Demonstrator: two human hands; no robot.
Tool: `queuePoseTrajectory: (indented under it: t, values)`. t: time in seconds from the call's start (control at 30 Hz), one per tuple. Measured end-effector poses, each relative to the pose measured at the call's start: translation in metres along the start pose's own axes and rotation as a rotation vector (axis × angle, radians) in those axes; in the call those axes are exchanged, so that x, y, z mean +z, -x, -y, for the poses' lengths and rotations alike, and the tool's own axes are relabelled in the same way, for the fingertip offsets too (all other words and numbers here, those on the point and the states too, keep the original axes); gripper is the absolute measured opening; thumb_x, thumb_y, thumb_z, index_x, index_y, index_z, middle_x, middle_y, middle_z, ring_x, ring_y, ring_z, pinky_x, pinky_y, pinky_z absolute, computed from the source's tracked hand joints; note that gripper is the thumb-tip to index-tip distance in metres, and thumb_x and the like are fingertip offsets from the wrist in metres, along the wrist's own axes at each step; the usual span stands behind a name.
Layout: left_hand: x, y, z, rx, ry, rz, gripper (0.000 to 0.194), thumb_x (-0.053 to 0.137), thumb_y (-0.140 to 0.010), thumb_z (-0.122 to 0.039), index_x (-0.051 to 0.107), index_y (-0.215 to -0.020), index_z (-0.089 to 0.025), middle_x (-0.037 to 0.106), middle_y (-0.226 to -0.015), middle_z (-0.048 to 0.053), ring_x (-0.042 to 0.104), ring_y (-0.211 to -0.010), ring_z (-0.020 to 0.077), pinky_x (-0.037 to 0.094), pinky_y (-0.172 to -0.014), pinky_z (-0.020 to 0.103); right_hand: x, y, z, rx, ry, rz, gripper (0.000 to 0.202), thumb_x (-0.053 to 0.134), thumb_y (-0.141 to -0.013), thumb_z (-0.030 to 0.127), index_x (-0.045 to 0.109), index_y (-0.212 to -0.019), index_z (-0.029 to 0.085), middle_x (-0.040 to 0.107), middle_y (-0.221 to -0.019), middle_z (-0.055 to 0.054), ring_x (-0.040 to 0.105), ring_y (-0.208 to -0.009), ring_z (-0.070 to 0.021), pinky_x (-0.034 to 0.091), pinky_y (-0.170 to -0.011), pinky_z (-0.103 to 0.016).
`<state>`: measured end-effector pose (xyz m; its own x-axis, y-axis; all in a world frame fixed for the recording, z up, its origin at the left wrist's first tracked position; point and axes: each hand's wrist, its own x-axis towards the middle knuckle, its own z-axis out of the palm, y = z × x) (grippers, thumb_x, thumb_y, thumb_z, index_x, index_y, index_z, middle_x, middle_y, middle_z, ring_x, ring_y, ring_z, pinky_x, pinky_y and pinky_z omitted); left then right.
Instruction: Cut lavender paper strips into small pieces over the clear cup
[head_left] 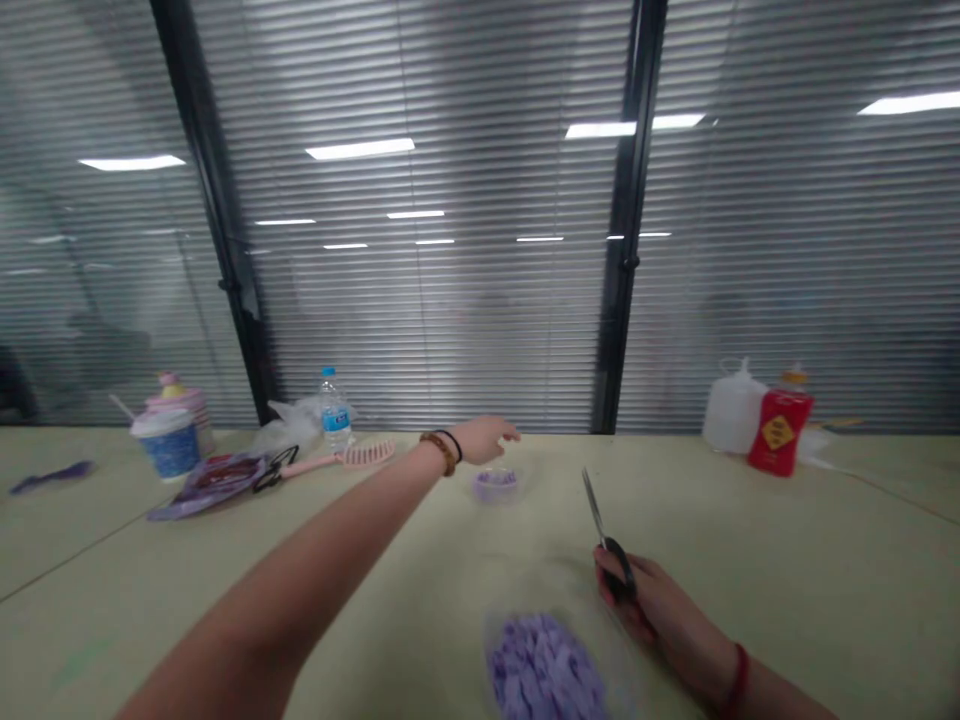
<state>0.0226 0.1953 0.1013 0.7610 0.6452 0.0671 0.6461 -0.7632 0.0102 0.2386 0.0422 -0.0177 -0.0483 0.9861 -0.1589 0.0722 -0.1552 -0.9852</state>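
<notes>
My left hand [486,440] reaches far forward over the table, fingers apart and nothing in them, just above and behind a small clear container [496,487] with purple bits inside. On the right, my right hand [637,600] is wrapped round the black handles of a pair of scissors [594,505], whose blades point forward and look closed. Near the front edge of the view lies a clear bag or tray of purple strips [544,668], to the left of my right hand.
Across the pale table [420,580] at the left are a blue cup [171,445], a purple packet [214,485], a pink hairbrush [367,455] and a water bottle [334,415]. A red bottle [780,432] and a white bottle [733,410] stand at the back right.
</notes>
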Motion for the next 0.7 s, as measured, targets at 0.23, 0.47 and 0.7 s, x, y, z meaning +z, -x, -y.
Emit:
queuePoseTrajectory:
  t: [0.23,0.47,0.7]
  values:
    - [0.057,-0.039,0.013,-0.133,0.003,0.318,0.063,0.078,-0.049,-0.017,0.057,-0.108,-0.022,0.059,-0.113,0.006,0.054,-0.101,0.0244,0.042,-0.085,0.033,-0.003,0.003,0.000,0.000,0.061,0.039,0.041,0.048,-0.071,0.056,0.048,-0.065,0.015,0.046,-0.052,0.004,0.028,-0.035,-0.0028,0.020,-0.031,-0.016]
    - [0.058,-0.015,0.018,-0.188,0.036,0.398,0.055,0.071,-0.050,-0.012,0.060,-0.103,-0.024,0.064,-0.103,0.003,0.058,-0.085,0.0206,0.045,-0.070,0.028,-0.003,0.010,0.004,-0.040,0.110,0.058,0.039,0.050,-0.070,0.053,0.048,-0.060,0.015,0.040,-0.046,0.006,0.026,-0.034,-0.0032,0.020,-0.031,-0.018]
    - [0.030,0.000,0.022,-0.165,0.118,0.282,0.023,0.058,-0.061,-0.008,0.065,-0.080,-0.018,0.064,-0.075,0.000,0.056,-0.065,0.0121,0.042,-0.057,0.020,0.000,0.009,0.004,-0.042,0.108,0.038,0.040,0.047,-0.070,0.055,0.047,-0.061,0.016,0.037,-0.044,0.007,0.024,-0.033,-0.0039,0.019,-0.031,-0.018]
